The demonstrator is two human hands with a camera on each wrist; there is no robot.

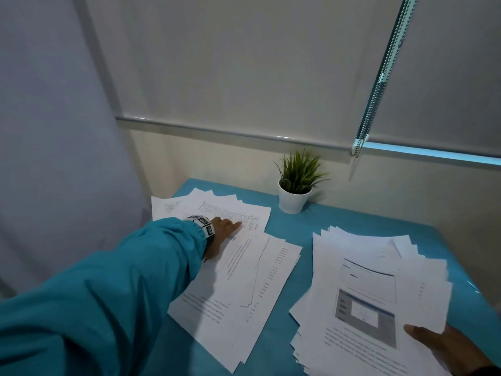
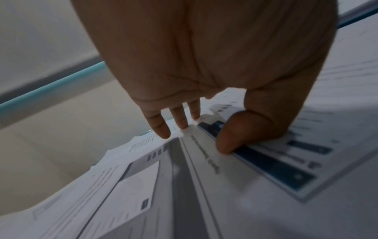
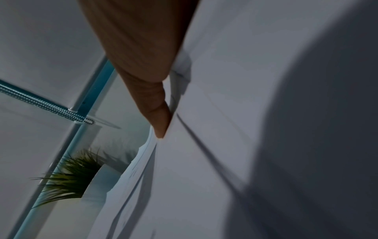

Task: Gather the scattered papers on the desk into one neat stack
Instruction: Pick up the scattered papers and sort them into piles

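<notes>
Left hand [image 1: 221, 234]: reaches out of a teal sleeve [image 1: 122, 280] to the far-left pile [image 1: 244, 210]. The fingers are stretched out and the thumb tip [image 2: 225, 145] presses down on a printed sheet. It grips nothing.
Right hand [image 1: 444, 346]: at the near right corner of the right pile [image 1: 366, 280]. The thumb lies on top and the fingers are hidden beneath, so it grips the pile's edge.
Papers: three loose, fanned heaps on the teal tabletop [image 1: 292, 229].
Far-left pile: at the back, overlapping the middle pile [image 1: 244, 289].
Right pile: apart from the others across a strip of bare tabletop. Its top sheet shows a screenshot.
Potted plant [image 1: 295, 183]: at the back edge, between the heaps and touching none.
Bead cord [image 1: 379, 85]: hangs by the wall, upper right.
</notes>
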